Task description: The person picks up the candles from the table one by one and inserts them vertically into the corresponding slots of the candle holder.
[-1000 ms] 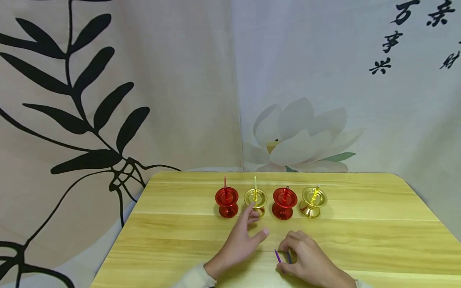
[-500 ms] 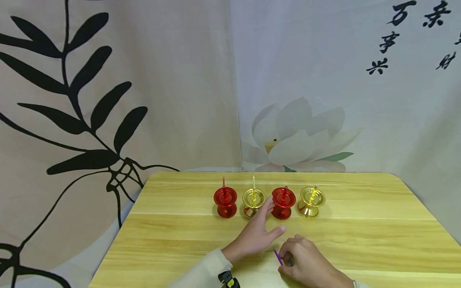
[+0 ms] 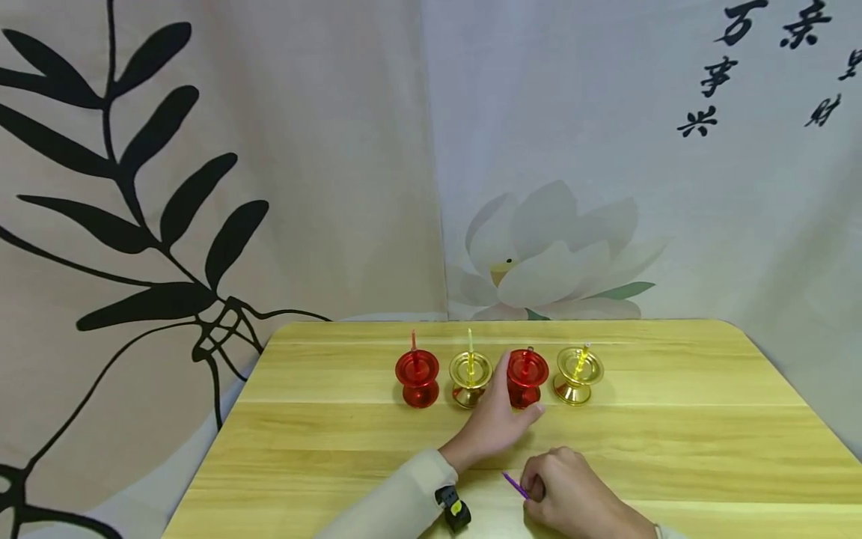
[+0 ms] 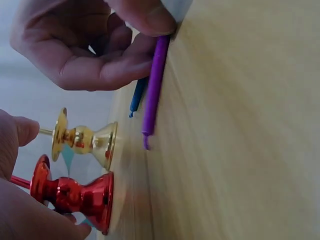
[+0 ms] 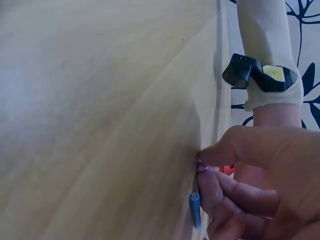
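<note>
Our left hand [image 3: 498,419] curls around the second red candle holder [image 3: 527,376] – third in the row on the wooden table [image 3: 673,442]. Our right hand [image 3: 572,494] pinches a purple candle [image 3: 515,485] and a blue candle [image 4: 136,97] near the front edge. Black Chinese writing [image 3: 720,67] marks the cloth behind.

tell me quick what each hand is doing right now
Left hand: fingers curled round the red candle holder, gripping it.
Right hand: pinching a purple candle against the table; a blue candle lies under its fingers.

Soft even light, faint shadows (wrist views blurred close up).
</note>
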